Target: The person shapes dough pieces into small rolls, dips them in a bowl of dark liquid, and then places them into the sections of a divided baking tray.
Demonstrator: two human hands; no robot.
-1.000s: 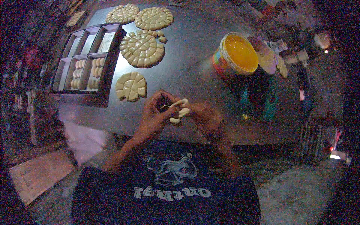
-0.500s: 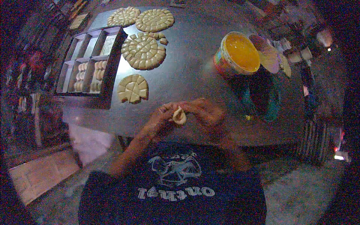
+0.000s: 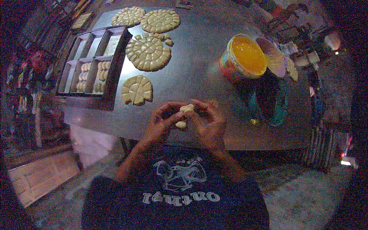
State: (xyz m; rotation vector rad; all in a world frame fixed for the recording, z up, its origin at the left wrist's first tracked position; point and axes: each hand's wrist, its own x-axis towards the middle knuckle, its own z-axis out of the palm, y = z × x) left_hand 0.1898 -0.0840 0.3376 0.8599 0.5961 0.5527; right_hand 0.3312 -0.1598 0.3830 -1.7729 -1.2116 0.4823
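My left hand and my right hand meet over the near edge of the metal table. Between their thumbs and fingertips they pinch a small piece of pale dough. A rounded pale lump shows just below the thumbs; whether it joins the pinched piece I cannot tell. Left of my hands lies a flat dough round cut into wedges, with part of its rim gone. Farther off sits a larger cut round, with a few loose pieces along its far edge.
At the left stands a dark tray with several compartments; shaped dough pieces fill two near ones. Two more cut rounds lie at the far edge. A bucket of orange-yellow paste stands right, beside a dark bag with teal parts.
My right hand has come in closer and turned, and its fingers show more sharply. The dough, earlier an open folded piece, is now pinched between both hands' fingertips.
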